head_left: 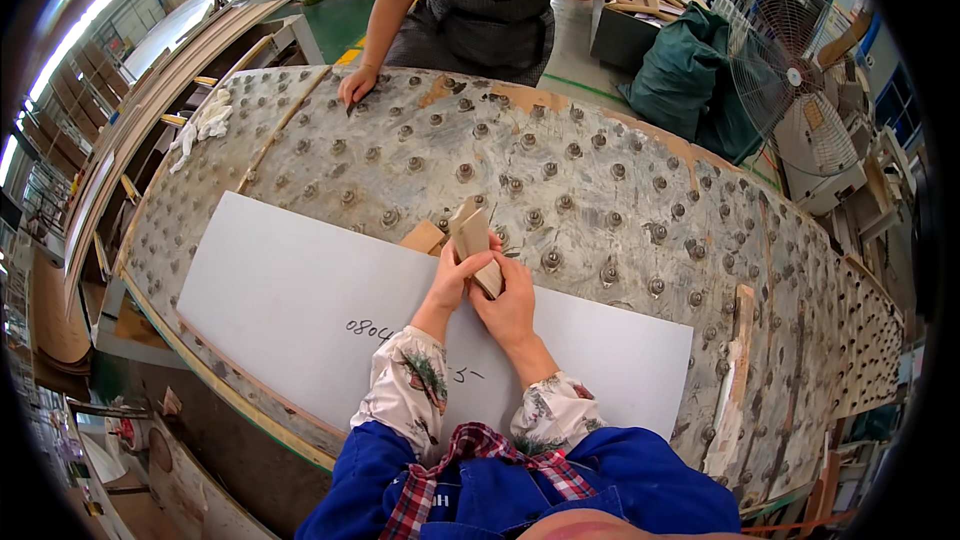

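Note:
Both my hands are closed around a small bundle of flat wooden pieces (474, 233) above the far edge of a white panel (270, 270). My left hand (453, 278) grips the bundle from the left. On the other side my right hand (507, 302) wraps round its lower end. The pieces are pale and tilted, their far ends slightly fanned apart; my fingers hide part of them. Just left of the bundle, a tan wooden block (424, 237) lies at the panel's far edge. Handwritten marks show on the panel, partly covered by my forearms.
The panel lies on a worn grey table (440, 145) studded with metal ball rollers. A whitish cloth (205, 120) lies far left, a wooden strip (738, 360) at right. Across the table, a person's hand (357, 85) rests near the edge. A large fan (793, 77) stands back right.

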Action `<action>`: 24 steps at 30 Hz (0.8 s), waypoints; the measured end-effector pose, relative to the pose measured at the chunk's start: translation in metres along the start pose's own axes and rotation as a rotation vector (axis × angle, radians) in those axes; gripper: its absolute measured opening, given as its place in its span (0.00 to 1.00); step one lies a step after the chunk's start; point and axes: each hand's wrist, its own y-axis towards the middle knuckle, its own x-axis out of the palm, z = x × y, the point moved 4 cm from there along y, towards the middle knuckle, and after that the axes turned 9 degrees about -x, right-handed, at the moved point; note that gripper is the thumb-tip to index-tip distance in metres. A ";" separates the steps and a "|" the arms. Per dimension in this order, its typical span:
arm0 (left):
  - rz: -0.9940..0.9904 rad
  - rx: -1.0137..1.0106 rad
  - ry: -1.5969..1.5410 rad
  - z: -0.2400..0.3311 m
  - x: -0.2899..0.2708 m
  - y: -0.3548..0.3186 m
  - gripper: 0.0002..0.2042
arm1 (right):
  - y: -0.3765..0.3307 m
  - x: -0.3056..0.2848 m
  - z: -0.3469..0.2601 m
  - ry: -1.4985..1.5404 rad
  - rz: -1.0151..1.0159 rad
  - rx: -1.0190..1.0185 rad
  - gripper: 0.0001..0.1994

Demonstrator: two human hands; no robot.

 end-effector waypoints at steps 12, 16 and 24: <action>-0.088 -0.180 0.209 -0.005 0.004 0.000 0.28 | -0.004 0.002 0.012 0.244 -0.104 0.208 0.17; -0.033 -0.162 0.221 0.001 0.004 -0.001 0.22 | -0.004 0.001 0.007 0.221 -0.104 0.182 0.16; 0.010 -0.216 0.099 -0.003 -0.002 0.002 0.18 | 0.001 0.005 0.012 0.207 -0.186 0.270 0.20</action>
